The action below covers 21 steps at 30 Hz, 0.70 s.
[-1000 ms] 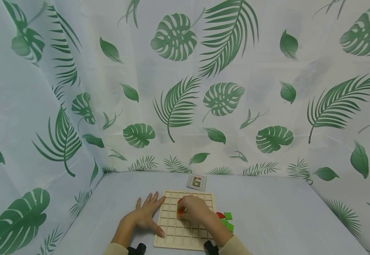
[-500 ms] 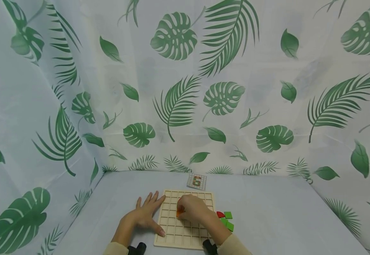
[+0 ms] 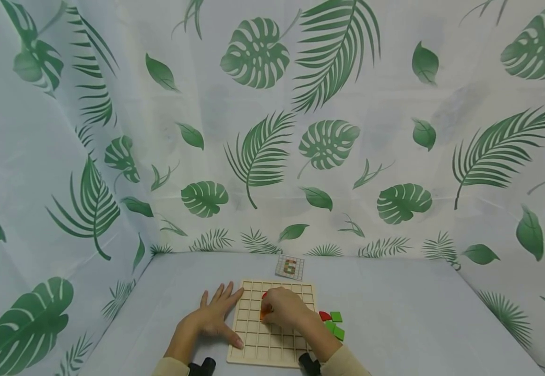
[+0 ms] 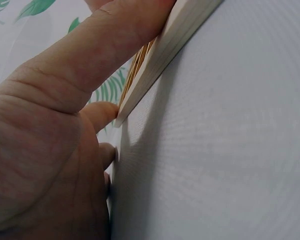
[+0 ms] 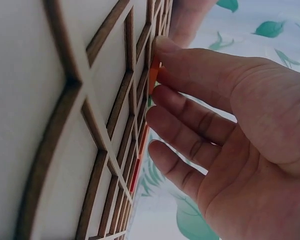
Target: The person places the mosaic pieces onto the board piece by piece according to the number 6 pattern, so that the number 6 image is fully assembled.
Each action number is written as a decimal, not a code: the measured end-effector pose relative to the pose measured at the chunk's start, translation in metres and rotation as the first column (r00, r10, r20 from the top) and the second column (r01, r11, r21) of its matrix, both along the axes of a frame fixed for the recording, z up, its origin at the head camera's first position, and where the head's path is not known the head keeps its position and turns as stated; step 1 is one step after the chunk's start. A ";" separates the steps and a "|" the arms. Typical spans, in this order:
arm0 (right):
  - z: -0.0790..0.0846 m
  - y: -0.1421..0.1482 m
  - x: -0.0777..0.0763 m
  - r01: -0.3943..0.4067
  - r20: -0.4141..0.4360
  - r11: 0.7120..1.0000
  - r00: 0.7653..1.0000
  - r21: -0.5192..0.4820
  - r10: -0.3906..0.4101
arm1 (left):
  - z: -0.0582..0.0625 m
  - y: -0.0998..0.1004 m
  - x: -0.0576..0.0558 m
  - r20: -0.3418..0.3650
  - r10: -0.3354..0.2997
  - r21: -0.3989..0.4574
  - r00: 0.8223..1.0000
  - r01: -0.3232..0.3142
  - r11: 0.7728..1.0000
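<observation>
A light wooden grid board (image 3: 253,356) lies on the table in the head view. My left hand (image 3: 211,316) is spread at its left side, fingers straight, with the thumb over the near left part of the board. In the left wrist view, the thumb (image 4: 90,55) lies across the board's edge (image 4: 155,65). My right hand (image 3: 285,307) is over the middle cells and pinches an orange tile (image 5: 154,75) between thumb and index finger, right at the grid. Its other fingers are loosely bent. A red piece (image 3: 264,295) shows beside the knuckles; the hand hides the neighbouring cells.
Right of the board lie several loose green tiles (image 3: 336,317) and a red rounded piece (image 3: 324,316). A small pattern card (image 3: 289,267) with a coloured figure on a grid lies behind the board. Leaf-printed cloth (image 3: 329,219) hangs behind and at the left.
My right hand's fingertips have shifted very slightly at the orange tile, staying over the same part of the board. The left hand has kept its place.
</observation>
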State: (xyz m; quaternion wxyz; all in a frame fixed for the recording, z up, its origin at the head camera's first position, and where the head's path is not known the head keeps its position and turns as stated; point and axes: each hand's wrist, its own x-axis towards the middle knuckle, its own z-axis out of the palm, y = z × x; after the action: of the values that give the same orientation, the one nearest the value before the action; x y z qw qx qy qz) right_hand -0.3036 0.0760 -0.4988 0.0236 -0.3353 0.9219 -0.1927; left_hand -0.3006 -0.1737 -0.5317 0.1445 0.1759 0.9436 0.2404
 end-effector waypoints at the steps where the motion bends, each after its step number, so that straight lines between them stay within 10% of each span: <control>1: 0.000 0.000 0.000 -0.005 0.003 1.000 1.000 -0.003 0.005 | 0.000 0.000 0.000 -0.001 0.000 0.000 1.000 0.000 1.000; 21: 0.012 0.016 0.001 0.032 -0.042 0.999 0.999 -0.042 -0.034 | 0.003 0.002 0.001 0.007 0.014 -0.013 1.000 -0.014 1.000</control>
State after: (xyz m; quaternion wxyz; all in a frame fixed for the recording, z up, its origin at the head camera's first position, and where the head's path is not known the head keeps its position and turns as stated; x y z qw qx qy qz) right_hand -0.3027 0.0924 -0.4864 -0.0061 -0.3244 0.9234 -0.2051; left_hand -0.3000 -0.1718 -0.5285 0.1472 0.1673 0.9459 0.2359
